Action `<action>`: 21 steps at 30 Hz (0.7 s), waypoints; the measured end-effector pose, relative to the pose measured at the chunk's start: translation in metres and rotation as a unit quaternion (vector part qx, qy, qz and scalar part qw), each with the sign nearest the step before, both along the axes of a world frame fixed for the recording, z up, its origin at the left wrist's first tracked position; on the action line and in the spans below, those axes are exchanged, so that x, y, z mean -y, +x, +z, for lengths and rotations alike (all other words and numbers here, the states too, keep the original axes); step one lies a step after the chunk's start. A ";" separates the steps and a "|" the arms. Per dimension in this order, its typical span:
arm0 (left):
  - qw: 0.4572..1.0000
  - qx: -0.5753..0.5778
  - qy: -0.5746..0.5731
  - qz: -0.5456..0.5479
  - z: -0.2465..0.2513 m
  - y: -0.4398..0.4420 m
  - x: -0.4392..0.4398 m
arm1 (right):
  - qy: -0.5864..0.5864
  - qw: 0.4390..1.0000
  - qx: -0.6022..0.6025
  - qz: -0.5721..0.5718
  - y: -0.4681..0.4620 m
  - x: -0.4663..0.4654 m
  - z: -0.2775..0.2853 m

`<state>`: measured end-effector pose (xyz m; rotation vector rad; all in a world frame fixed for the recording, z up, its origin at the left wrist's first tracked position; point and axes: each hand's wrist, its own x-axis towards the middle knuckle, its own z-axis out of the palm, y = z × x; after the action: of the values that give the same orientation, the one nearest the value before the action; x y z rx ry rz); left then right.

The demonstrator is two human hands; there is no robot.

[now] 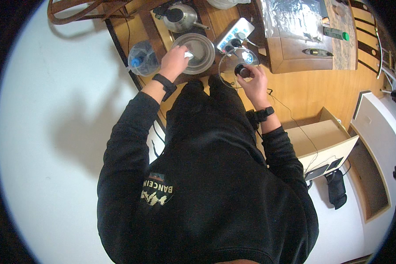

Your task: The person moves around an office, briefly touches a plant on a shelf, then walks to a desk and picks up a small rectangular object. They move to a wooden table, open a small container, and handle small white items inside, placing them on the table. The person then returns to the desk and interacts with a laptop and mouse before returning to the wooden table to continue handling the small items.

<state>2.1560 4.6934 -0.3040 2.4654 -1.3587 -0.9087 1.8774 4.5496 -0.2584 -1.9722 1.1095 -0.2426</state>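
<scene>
My left hand [175, 61] pinches a white tissue or cloth [188, 54] at the left side of a round pot [212, 54], whose inside looks greyish. Part of the pot's rim is hidden behind that hand. With its fingers on the black knob [241, 70], my right hand [256, 82] holds a clear glass lid [225, 75] tilted to the right of the pot. A round blue sticker [247, 58] shows on the lid. Both wrists wear black bands.
A metal kettle [181, 23] stands behind the pot. To the left is a clear plastic bag or container [143, 58] with a blue cap. A white power strip [236, 35] with plugs lies near the lid. At right, a wooden table [290, 59] bears a green-capped tube [336, 33].
</scene>
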 end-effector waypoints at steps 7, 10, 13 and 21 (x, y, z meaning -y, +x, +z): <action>0.996 -0.028 -0.027 0.074 0.011 0.007 -0.035 | -0.019 0.999 0.002 0.041 0.018 0.000 -0.008; 0.992 -0.040 -0.031 0.113 0.012 0.011 -0.049 | -0.029 0.997 0.003 0.066 0.031 -0.002 -0.012; 0.988 -0.045 -0.051 0.136 0.011 0.013 -0.061 | -0.033 0.995 -0.011 0.089 0.039 -0.004 -0.013; 0.987 -0.044 -0.051 0.144 0.012 0.015 -0.071 | -0.053 0.993 -0.004 0.104 0.040 -0.005 -0.016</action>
<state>2.1705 4.7643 -0.2923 2.4281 -0.9627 -0.8451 1.9175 4.5545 -0.2744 -2.1675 0.9017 -0.1861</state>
